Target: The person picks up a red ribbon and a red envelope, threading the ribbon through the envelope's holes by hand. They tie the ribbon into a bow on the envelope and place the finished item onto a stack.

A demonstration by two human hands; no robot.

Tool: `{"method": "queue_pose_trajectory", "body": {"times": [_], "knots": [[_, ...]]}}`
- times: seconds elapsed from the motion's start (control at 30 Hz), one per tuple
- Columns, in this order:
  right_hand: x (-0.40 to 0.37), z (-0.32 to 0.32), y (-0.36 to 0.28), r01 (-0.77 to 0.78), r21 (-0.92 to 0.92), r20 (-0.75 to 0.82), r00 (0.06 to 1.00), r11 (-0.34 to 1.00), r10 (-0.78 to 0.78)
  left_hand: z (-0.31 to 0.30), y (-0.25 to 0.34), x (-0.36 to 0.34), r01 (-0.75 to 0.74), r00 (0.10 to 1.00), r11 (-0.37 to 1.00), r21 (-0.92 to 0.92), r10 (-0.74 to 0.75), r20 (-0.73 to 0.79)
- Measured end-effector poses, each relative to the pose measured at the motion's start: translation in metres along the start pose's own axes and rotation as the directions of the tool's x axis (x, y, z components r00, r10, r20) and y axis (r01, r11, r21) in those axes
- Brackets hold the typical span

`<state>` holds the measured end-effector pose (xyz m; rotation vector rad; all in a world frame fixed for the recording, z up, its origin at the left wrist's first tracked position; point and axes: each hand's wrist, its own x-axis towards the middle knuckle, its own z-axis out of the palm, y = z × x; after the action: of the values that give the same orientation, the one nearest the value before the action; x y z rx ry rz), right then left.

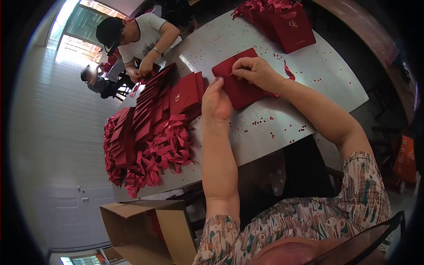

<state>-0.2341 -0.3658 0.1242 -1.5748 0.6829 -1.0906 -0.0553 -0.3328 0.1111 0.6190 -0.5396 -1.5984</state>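
A dark red paper gift bag [242, 92] lies in front of me on the metal table. My left hand [216, 102] is at its left edge, closed on that edge with the thumb uppermost; some of its fingers are hidden. Over the upper part of the bag, my right hand [256, 73] is closed in a pinch, and what sits between its fingertips is too small to make out. A red ribbon [289, 70] trails out beside my right wrist.
Red bags [152, 99] stand in rows at left, with heaped ribbons [165, 143]. More bags [291, 28] stand at the far right. Small red dots [263, 120] litter the table [340, 84]. A co-worker [143, 39] handles bags opposite. An open cardboard box [172, 229] sits below.
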Motion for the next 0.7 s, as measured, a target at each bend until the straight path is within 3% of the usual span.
{"method": "queue_pose_trajectory", "body": {"times": [0.07, 0.23, 0.43, 0.5, 0.63, 0.7], "knots": [[0.0, 0.002, 0.001, 0.003, 0.015, 0.002, 1.0, 1.0, -0.003, 0.002, 0.003, -0.002, 0.044, 0.996, 0.999, -0.021, -0.042, 0.083], [0.001, 0.002, 0.003, -0.006, 0.045, -0.036, 0.999, 0.999, 0.008, 0.015, 0.002, -0.008, 0.049, 0.991, 0.996, -0.073, -0.039, 0.128], [0.002, 0.01, 0.003, 0.192, -0.195, -0.106, 0.971, 0.962, -0.215, 0.013, -0.003, -0.005, 0.031, 0.997, 0.996, -0.083, -0.025, 0.076], [0.003, 0.011, 0.001, 0.291, -0.353, -0.099, 0.933, 0.889, -0.345, 0.014, -0.001, -0.005, 0.021, 0.998, 0.997, -0.068, -0.017, 0.06], [0.0, 0.011, -0.002, 0.336, -0.439, -0.072, 0.911, 0.833, -0.406, 0.018, 0.0, -0.009, 0.051, 0.996, 0.994, -0.101, -0.044, 0.071], [0.0, 0.011, -0.003, 0.452, -0.538, -0.027, 0.835, 0.711, -0.55, 0.016, -0.004, -0.007, 0.054, 0.996, 0.992, -0.113, -0.046, 0.072]]}}
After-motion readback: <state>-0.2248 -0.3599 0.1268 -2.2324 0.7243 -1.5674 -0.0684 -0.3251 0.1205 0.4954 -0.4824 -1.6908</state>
